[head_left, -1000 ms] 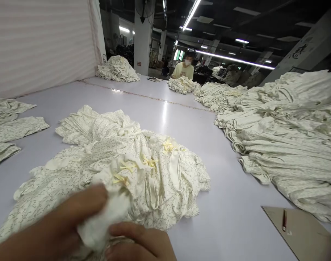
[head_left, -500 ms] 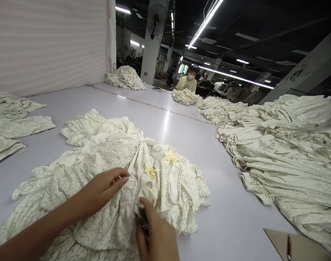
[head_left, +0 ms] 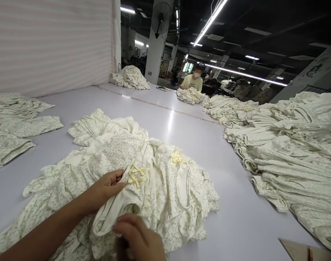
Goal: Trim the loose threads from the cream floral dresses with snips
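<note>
Dark painted characters (head_left: 314,70) on a concrete pillar at far right, too skewed to read. A cream floral garment (head_left: 165,188) lies heaped on a pale lilac table (head_left: 217,163), its white binding band (head_left: 111,214) running diagonally from lower left up toward yellow ribbon bows (head_left: 135,174). The left hand (head_left: 107,186) is open, fingers laid on the fabric just beside the bows; the right hand (head_left: 135,235) curls over the band's lower edge, cut off by the frame — whether it grips, hard to make out.

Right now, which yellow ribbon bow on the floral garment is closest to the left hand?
The yellow ribbon bow just past the left hand; the other yellow ribbon bow lies well to its right.
</note>
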A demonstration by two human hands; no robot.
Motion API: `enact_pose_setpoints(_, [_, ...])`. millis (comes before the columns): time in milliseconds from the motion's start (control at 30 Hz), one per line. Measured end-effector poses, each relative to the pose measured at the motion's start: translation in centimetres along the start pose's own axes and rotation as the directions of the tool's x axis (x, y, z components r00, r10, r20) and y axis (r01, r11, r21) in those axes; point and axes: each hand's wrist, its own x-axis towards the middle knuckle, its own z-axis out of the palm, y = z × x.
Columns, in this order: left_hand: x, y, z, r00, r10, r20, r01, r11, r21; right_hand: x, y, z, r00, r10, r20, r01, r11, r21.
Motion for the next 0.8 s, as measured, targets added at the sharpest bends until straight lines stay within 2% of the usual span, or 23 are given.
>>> enact_pose_setpoints(67, [-0.1,0.3,0.1,1.000,-0.009,0.029,0.010,0.999,-0.045,0.9,0.1,-1.6,0.986,0.120,-0.118,-0.107,0.988,0.111])
enact_pose_setpoints(133, [-0.2,0.8,0.2,0.998,-0.006,0.061,0.011,0.996,-0.085,1.5,0.1,-2.5,0.947,0.277,-0.165,-0.249,0.953,0.173])
enact_pose_setpoints(200, [-0.4,1.3,0.4,0.998,-0.003,0.065,0.010,0.994,-0.113,1.9,0.0,-2.8,0.918,0.376,-0.127,-0.352,0.919,0.177])
enact_pose_setpoints(300, [-0.5,1.7,0.5,0.999,-0.003,0.037,0.008,0.993,-0.115,2.1,0.0,-2.5,0.924,0.379,-0.046,-0.363,0.910,0.201])
enact_pose_setpoints(367, [-0.6,1.7,0.6,1.000,0.010,-0.021,-0.011,0.999,-0.042,2.0,0.1,-2.0,0.930,0.365,-0.027,-0.351,0.911,0.218])
enact_pose_setpoints(467, [-1.3,1.5,0.7,0.984,0.062,-0.165,-0.040,0.990,0.132,1.9,0.5,-1.6,0.921,0.387,-0.039,-0.374,0.909,0.185])
enact_pose_setpoints(533, [-2.5,1.5,0.6,0.963,0.140,-0.231,-0.080,0.965,0.250,1.9,0.6,-1.6,0.906,0.423,-0.030,-0.411,0.893,0.184])
enact_pose_setpoints(567, [-3.2,1.6,0.5,0.951,0.216,-0.223,-0.134,0.934,0.331,2.1,0.5,-1.7,0.893,0.450,-0.023,-0.436,0.875,0.212])
enact_pose_setpoints(600, [-3.9,1.7,0.4,0.930,0.320,-0.179,-0.215,0.873,0.438,2.2,0.2,-1.8,0.881,0.473,-0.016,-0.452,0.852,0.262])
enact_pose_setpoints(667, [-5.1,1.8,0.3,0.858,0.512,0.055,-0.422,0.639,0.642,2.7,-0.5,-2.0,0.876,0.481,-0.024,-0.435,0.812,0.389])
enact_pose_setpoints(700, [-5.3,1.9,0.2,0.811,0.556,0.180,-0.508,0.519,0.687,3.0,-0.9,-2.0,0.889,0.456,-0.038,-0.394,0.805,0.443])
enact_pose_setpoints(733, [-5.4,2.0,0.2,0.777,0.573,0.260,-0.563,0.448,0.695,3.3,-1.3,-2.0,0.905,0.422,-0.051,-0.348,0.803,0.484])
enact_pose_setpoints(767, [-5.2,2.0,0.1,0.760,0.582,0.288,-0.588,0.430,0.685,3.6,-1.7,-2.0,0.919,0.389,-0.066,-0.303,0.803,0.513])
enact_pose_setpoints(800, [-4.9,2.1,0.1,0.761,0.591,0.268,-0.592,0.464,0.659,3.7,-2.0,-1.9,0.928,0.366,-0.073,-0.275,0.802,0.530])
